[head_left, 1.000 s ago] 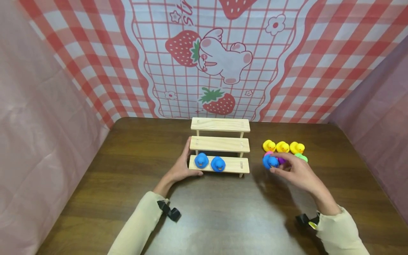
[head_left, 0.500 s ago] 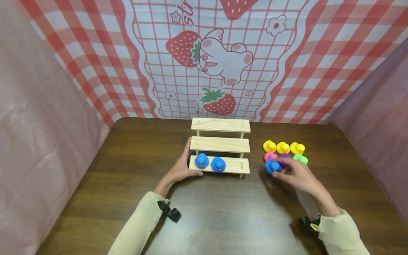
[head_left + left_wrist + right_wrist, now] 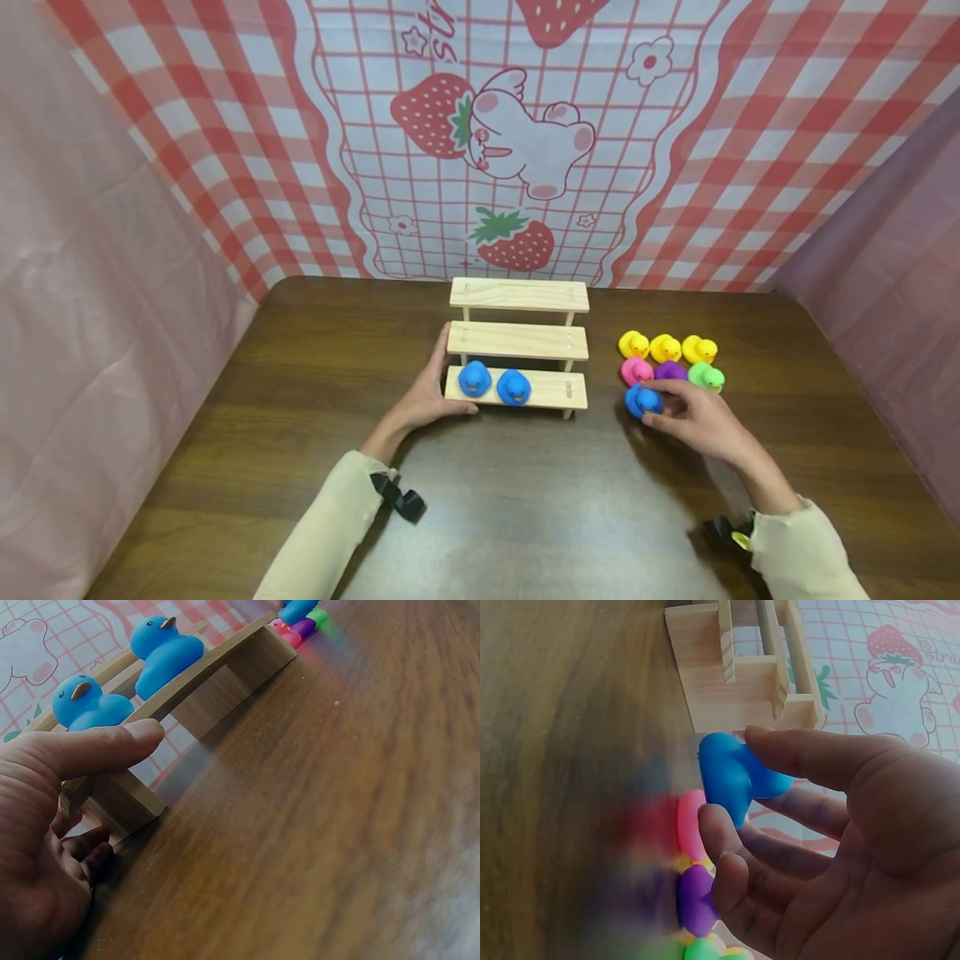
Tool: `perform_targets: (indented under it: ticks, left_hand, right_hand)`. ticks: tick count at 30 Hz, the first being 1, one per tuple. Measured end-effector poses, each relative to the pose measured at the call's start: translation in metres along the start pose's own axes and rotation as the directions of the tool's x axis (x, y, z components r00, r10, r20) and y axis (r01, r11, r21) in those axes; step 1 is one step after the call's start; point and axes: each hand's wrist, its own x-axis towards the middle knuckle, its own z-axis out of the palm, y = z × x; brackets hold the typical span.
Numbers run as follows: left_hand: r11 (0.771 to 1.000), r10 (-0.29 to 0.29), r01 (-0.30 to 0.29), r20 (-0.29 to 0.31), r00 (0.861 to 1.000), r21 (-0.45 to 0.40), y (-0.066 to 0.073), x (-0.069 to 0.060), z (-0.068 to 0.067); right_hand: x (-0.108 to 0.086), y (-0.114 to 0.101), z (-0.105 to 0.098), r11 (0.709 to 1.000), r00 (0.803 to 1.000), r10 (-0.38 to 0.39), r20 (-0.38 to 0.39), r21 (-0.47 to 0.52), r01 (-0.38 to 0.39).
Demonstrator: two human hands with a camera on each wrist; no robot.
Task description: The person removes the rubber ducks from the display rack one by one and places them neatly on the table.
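Note:
My right hand point(image 3: 701, 417) pinches a blue rubber duck point(image 3: 643, 402) between thumb and fingertips. In the left wrist view this duck point(image 3: 298, 609) appears raised off the table. Just behind it are a pink duck point(image 3: 637, 371), a purple duck point(image 3: 670, 372) partly covered by my fingers, and a green duck point(image 3: 707, 377). My left hand point(image 3: 429, 396) grips the left end of a three-step wooden stand point(image 3: 517, 340), its thumb along the front of the lowest step. On that step sit two blue ducks, one at the left point(image 3: 475, 379) and one near the middle point(image 3: 513, 387).
Three yellow ducks, with one in the middle point(image 3: 665, 348), form a row behind the coloured ones, right of the stand. Behind the brown table point(image 3: 495, 500) hangs a strawberry-print cloth point(image 3: 540, 142). Pink curtains flank both sides.
My right hand has brought the blue duck toward me and slightly right, uncovering the pink duck and more of the purple and green ones. My left hand and the stand have stayed put.

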Motion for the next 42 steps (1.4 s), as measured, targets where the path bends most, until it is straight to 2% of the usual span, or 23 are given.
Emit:
perform_targets:
  ticks: [10,17,36,42]
  left_hand:
    - [1.000,-0.007,0.007,-0.004,1.000,0.002,0.001,-0.001,0.000]
    - [1.000,-0.014,0.014,-0.005,1.000,0.002,0.001,-0.001,-0.001]
    - [1.000,-0.017,0.017,-0.006,1.000,0.016,0.001,-0.002,0.000]
    - [1.000,-0.019,0.019,-0.001,1.000,0.016,0.001,0.000,0.001]
  right_hand:
    - [-0.003,0.007,0.007,1.000,1.000,0.004,-0.022,-0.014,-0.005]
    - [-0.003,0.012,0.010,0.999,0.999,-0.023,-0.048,-0.030,0.021]
    - [0.000,0.015,0.014,0.999,0.999,-0.009,-0.040,-0.031,0.008]
    - [-0.003,0.013,0.009,0.999,1.000,-0.004,-0.031,-0.044,0.002]
